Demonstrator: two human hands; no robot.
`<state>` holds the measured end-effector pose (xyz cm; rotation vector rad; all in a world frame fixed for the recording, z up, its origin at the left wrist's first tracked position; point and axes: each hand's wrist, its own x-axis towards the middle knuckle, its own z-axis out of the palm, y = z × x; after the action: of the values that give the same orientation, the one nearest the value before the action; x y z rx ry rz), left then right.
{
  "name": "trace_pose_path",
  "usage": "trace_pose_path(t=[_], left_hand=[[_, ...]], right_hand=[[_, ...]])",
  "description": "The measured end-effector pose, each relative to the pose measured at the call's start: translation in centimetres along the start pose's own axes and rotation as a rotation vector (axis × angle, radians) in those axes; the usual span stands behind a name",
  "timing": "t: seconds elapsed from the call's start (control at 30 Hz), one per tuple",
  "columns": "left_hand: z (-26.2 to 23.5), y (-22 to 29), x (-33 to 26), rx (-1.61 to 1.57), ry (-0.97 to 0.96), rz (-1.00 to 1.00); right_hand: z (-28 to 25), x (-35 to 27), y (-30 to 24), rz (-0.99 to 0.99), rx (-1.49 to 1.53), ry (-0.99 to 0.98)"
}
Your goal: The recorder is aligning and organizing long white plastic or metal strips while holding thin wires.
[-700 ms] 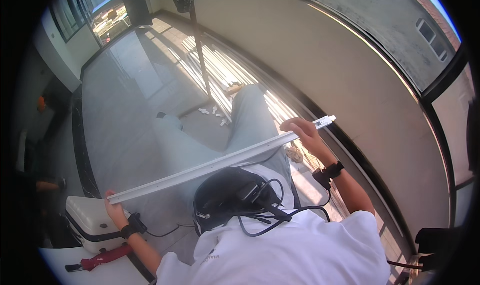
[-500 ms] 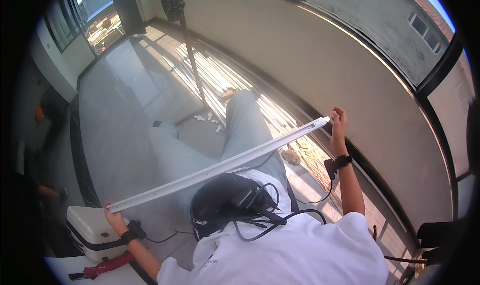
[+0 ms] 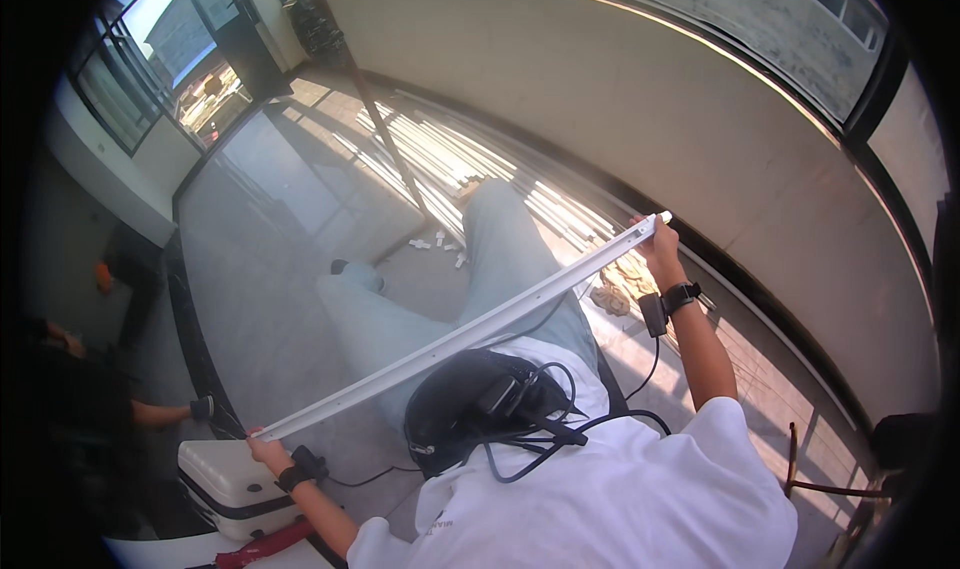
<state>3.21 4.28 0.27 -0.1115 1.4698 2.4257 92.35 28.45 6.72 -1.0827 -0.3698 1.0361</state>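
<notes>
A long white rail (image 3: 460, 334) spans both hands — left hand (image 3: 266, 451) gripping its near end, right hand (image 3: 658, 246) apparently clenched round the far end — above a white case (image 3: 225, 481).

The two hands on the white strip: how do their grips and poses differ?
The left hand holds the long white strip at its low end, near the white case; the right hand holds the raised far end. The left arm is bent, the right arm stretched out. Both wear a dark wrist strap.
</notes>
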Motion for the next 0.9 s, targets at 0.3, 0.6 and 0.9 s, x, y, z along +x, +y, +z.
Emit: trace_pose_path(t=[0.3, 0.6, 0.9], left_hand=[[-6.2, 5.5, 2.4, 0.734, -0.056, 0.211], [-6.4, 4.2, -1.0, 1.029, -0.150, 0.551], [-5.8, 4.6, -2.6, 1.214, -0.231, 0.617]], right_hand=[[-14.2, 5.9, -4.8, -0.144, 0.267, 0.428], [-30.1, -1.9, 8.9, 0.506, -0.433, 0.518], [-19.1, -5.0, 21.4, 0.688, -0.672, 0.010]])
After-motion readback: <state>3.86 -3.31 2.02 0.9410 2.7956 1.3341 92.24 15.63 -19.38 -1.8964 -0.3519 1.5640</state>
